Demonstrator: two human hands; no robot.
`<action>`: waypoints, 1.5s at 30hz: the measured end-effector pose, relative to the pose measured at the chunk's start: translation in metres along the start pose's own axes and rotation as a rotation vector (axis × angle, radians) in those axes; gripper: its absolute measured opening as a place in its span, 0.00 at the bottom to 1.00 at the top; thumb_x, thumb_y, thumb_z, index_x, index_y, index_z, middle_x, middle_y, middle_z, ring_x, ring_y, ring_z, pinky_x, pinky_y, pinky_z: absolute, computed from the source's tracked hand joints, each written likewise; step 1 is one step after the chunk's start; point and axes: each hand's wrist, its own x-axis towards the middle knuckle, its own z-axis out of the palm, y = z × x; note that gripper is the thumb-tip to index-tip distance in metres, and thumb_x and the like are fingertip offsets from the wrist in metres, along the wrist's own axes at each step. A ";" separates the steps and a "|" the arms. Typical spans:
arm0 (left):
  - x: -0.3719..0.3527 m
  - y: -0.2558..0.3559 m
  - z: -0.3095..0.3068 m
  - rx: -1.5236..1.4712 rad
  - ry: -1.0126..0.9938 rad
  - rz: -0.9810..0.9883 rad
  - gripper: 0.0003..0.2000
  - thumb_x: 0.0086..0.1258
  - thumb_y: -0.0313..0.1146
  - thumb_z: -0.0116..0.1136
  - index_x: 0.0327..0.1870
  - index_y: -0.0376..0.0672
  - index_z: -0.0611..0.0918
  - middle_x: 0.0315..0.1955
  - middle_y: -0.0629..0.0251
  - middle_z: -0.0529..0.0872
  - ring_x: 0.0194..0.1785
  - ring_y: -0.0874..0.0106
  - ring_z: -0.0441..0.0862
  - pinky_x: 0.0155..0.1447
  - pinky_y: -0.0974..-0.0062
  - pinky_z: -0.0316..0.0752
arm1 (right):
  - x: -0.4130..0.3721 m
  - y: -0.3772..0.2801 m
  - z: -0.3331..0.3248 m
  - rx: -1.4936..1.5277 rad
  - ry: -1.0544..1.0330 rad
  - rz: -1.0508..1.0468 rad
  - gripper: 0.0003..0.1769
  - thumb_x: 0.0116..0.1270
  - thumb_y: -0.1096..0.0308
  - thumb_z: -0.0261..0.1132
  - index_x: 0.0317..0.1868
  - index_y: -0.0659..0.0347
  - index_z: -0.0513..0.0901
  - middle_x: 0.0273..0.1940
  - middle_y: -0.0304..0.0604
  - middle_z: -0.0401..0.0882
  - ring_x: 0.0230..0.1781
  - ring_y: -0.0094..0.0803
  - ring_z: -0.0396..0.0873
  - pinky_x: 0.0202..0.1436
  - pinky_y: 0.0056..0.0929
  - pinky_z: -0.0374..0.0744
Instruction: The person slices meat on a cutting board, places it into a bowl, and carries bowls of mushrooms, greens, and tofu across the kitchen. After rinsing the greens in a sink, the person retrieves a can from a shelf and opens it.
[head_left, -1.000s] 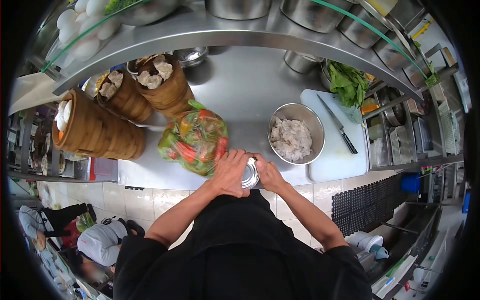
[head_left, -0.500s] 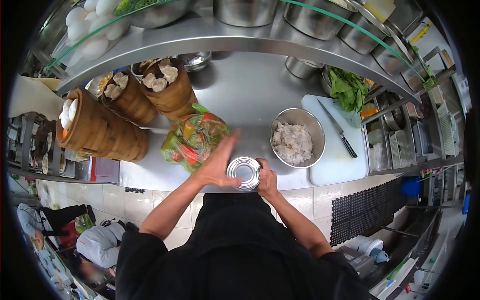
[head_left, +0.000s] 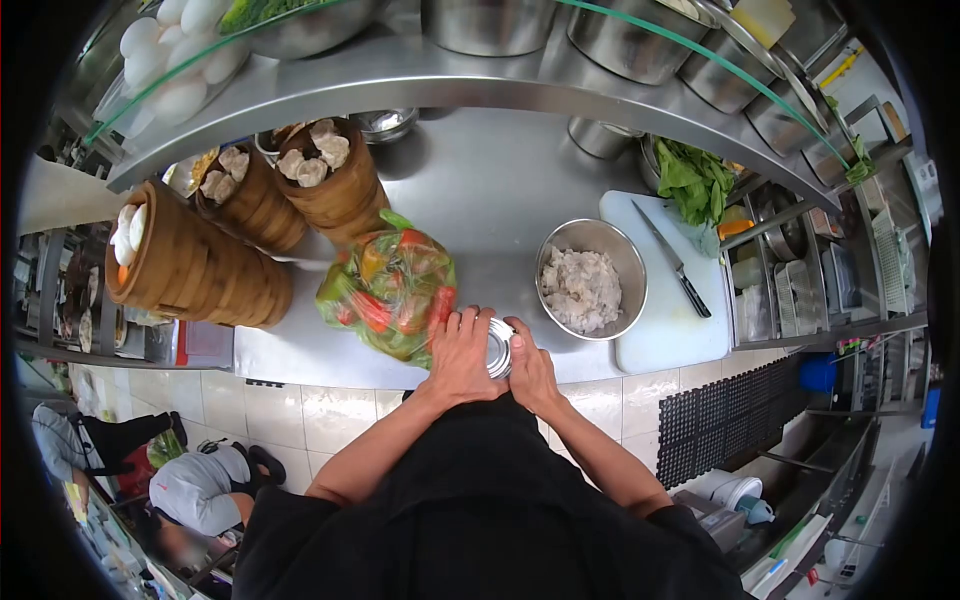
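A shiny round metal tin (head_left: 497, 348) stands at the front edge of the steel counter (head_left: 480, 190). My left hand (head_left: 463, 355) is wrapped round its left side, fingers over the rim. On the right side my right hand (head_left: 529, 368) grips the same tin, fingers bent at the rim. Just left of the tin lies a clear plastic bag of red, orange and green vegetables (head_left: 385, 290). To the right is a steel bowl (head_left: 640, 290) of pale, chunky raw food (head_left: 582, 288).
A knife (head_left: 672, 258) lies on a white cutting board (head_left: 630, 340) at right, leafy greens (head_left: 692, 180) behind it. Bamboo steamers (head_left: 200, 260) stand at left. A steel shelf (head_left: 480, 85) overhangs the back. Co-workers (head_left: 200, 490) are at lower left.
My left hand has come down from its spread position beside the tin and closed round its left side. My right hand stays on the tin. The view has shifted slightly.
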 end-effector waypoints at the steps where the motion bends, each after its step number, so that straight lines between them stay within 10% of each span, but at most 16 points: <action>1: 0.001 -0.001 -0.002 -0.015 -0.026 0.011 0.43 0.33 0.41 0.69 0.59 0.37 0.70 0.50 0.53 0.72 0.52 0.54 0.71 0.57 0.56 0.65 | 0.005 0.004 -0.003 -0.032 -0.031 -0.058 0.33 0.76 0.42 0.34 0.66 0.58 0.65 0.32 0.64 0.80 0.36 0.67 0.79 0.40 0.56 0.74; 8: 0.005 -0.005 -0.005 -0.089 -0.036 0.029 0.43 0.30 0.39 0.69 0.57 0.37 0.70 0.48 0.55 0.73 0.51 0.55 0.71 0.55 0.56 0.65 | 0.024 0.023 0.002 0.112 -0.039 -0.379 0.34 0.75 0.41 0.34 0.64 0.59 0.65 0.45 0.60 0.81 0.39 0.68 0.78 0.43 0.56 0.75; 12: 0.005 -0.007 -0.008 -0.091 -0.076 0.062 0.42 0.31 0.39 0.69 0.57 0.37 0.70 0.48 0.55 0.73 0.52 0.55 0.71 0.56 0.57 0.66 | 0.019 -0.005 -0.019 -0.102 -0.213 -0.079 0.31 0.77 0.46 0.33 0.64 0.60 0.65 0.38 0.64 0.81 0.41 0.68 0.77 0.46 0.56 0.74; 19: 0.005 -0.011 -0.004 -0.085 -0.074 0.089 0.41 0.31 0.40 0.69 0.56 0.37 0.71 0.48 0.55 0.74 0.52 0.56 0.72 0.56 0.57 0.66 | 0.031 0.027 -0.005 0.022 -0.109 -0.392 0.29 0.77 0.47 0.35 0.64 0.59 0.66 0.37 0.65 0.81 0.40 0.67 0.77 0.45 0.56 0.74; 36: -0.001 -0.012 -0.011 -0.135 -0.136 0.209 0.40 0.31 0.38 0.69 0.55 0.38 0.71 0.48 0.55 0.74 0.51 0.55 0.73 0.54 0.58 0.68 | 0.022 0.010 -0.019 -0.038 -0.273 -0.196 0.27 0.77 0.50 0.37 0.60 0.61 0.69 0.35 0.65 0.80 0.37 0.66 0.77 0.41 0.56 0.73; 45: 0.022 -0.029 -0.024 -0.189 -0.334 0.411 0.46 0.36 0.43 0.73 0.63 0.37 0.67 0.52 0.50 0.74 0.55 0.52 0.72 0.59 0.58 0.67 | 0.020 0.037 0.010 0.127 -0.047 -0.354 0.39 0.73 0.36 0.31 0.64 0.61 0.66 0.39 0.60 0.81 0.37 0.63 0.80 0.40 0.49 0.75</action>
